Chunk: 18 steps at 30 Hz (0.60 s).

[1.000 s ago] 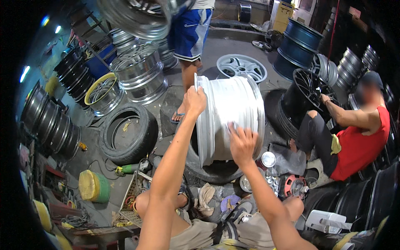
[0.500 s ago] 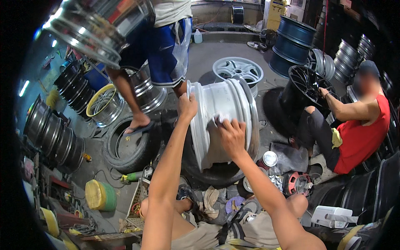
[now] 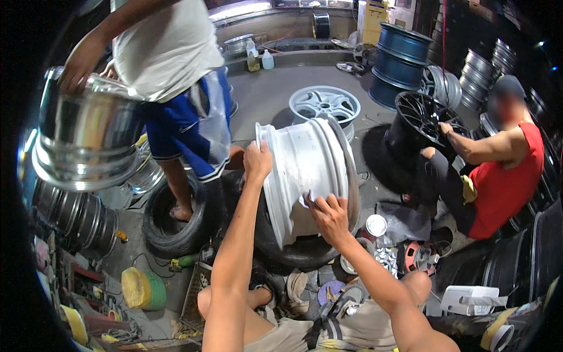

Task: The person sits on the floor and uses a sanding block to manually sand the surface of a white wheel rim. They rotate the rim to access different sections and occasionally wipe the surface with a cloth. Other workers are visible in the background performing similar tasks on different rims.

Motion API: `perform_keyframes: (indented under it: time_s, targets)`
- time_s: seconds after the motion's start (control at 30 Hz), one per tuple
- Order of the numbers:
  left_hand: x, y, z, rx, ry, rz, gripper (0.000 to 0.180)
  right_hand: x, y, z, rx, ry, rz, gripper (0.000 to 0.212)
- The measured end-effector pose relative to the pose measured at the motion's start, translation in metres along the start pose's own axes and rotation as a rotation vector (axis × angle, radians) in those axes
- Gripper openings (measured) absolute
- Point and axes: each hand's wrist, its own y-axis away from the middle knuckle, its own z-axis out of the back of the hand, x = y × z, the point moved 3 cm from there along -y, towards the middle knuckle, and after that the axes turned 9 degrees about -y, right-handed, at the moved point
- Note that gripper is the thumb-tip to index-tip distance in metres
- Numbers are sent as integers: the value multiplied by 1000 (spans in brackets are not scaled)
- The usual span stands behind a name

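Observation:
A silver-grey wheel rim (image 3: pixel 299 158) lies on its side in front of me, resting on a black tire (image 3: pixel 296 253). My left hand (image 3: pixel 257 160) is closed over the rim's left lip. Against the barrel, low and right of its middle, my right hand (image 3: pixel 329 218) presses a small folded sheet (image 3: pixel 307 199), grey and white, that looks like sandpaper. Most of that sheet is hidden under the fingers. Pale smudges mark the barrel around it.
At left, a person (image 3: pixel 170 53) carries a shiny chrome rim (image 3: pixel 88 135), one foot inside a loose tire (image 3: pixel 153 220). A seated person in red (image 3: pixel 510 176) handles a black spoked wheel (image 3: pixel 431 117). Beyond my rim lies a light-grey wheel (image 3: pixel 324 103); an open can (image 3: pixel 375 226) stands at right.
My right hand has slid lower along the barrel with the folded sheet; my left hand keeps its hold. The person at left has moved leftward, lowering the chrome rim.

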Motion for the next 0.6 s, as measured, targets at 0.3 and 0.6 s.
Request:
perform_keyframes:
  time_s: [0.3,0.6]
  targets:
    - [9,-3,-1,3,-4,26,48,3,-14,3,22,-15,66,12]
    - [-3,1,4,66,22,-5,45,7,-75,-18,-144,-14,-99,45]
